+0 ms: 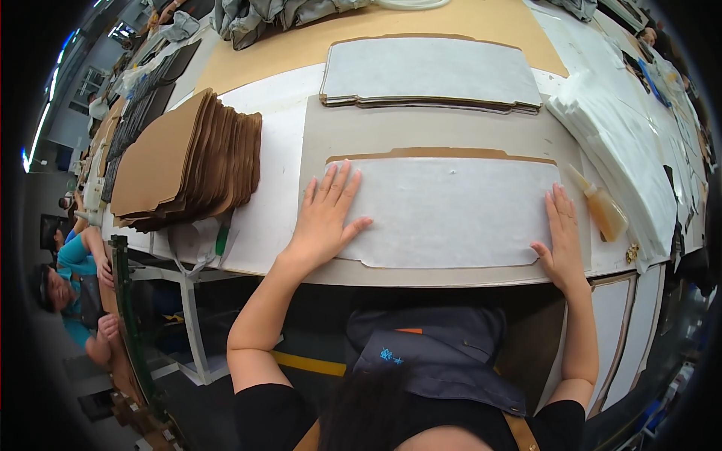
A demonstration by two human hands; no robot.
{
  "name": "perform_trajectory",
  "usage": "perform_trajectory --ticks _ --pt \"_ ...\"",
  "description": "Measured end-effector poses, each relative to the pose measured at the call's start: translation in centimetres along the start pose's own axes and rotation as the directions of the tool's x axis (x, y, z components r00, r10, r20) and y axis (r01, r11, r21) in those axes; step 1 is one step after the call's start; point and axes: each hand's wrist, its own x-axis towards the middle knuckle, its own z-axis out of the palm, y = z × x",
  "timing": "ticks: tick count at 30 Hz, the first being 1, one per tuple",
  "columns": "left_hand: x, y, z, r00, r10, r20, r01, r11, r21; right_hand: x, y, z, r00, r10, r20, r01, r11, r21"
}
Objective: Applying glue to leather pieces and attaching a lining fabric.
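A white sheet [451, 214] with a narrow brown panel edge [451, 153] showing along its far side lies flat at the table's front. My left hand [325, 214] rests on the sheet's left end, fingers spread and palm down. At the opposite end, my right hand [560, 233] lies flat along the right edge, its fingers stretched out and the thumb apart. Neither hand holds anything. Behind the sheet sits a low stack of similar white-topped panels [432, 71] with brown and dark edges.
To the left stands a tall stack of brown panels [162, 165]. A squeeze bottle of amber liquid [605, 214] lies beside my right hand, near piled white sheets [617, 150]. Grey fabric [278, 15] is heaped at the back. A person in a blue shirt [75, 259] works at far left.
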Motion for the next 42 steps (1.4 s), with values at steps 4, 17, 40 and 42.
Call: perform_trajectory --ticks 4,17,40,42 --pt "0.1 -1.1 0.2 0.996 -0.072 -0.045 0.072 0.997 -0.014 0.1 -0.5 -0.3 1.000 -0.019 -0.008 0.019 1.000 -0.006" --pt "4.9 3.4 0.6 0.964 0.250 -0.092 -0.257 0.963 -0.076 6.8 -5.3 1.0 0.981 -0.183 0.065 0.181 0.983 0.029" --pt "2.0 1.7 -0.5 0.985 0.171 0.034 -0.167 0.980 -0.104 3.4 0.0 1.5 0.997 0.066 -0.035 -0.070 0.988 -0.136" --pt "1.9 1.7 -0.6 0.985 0.172 0.026 -0.168 0.980 -0.105 3.3 0.2 1.4 0.997 0.072 -0.022 -0.074 0.987 -0.141"
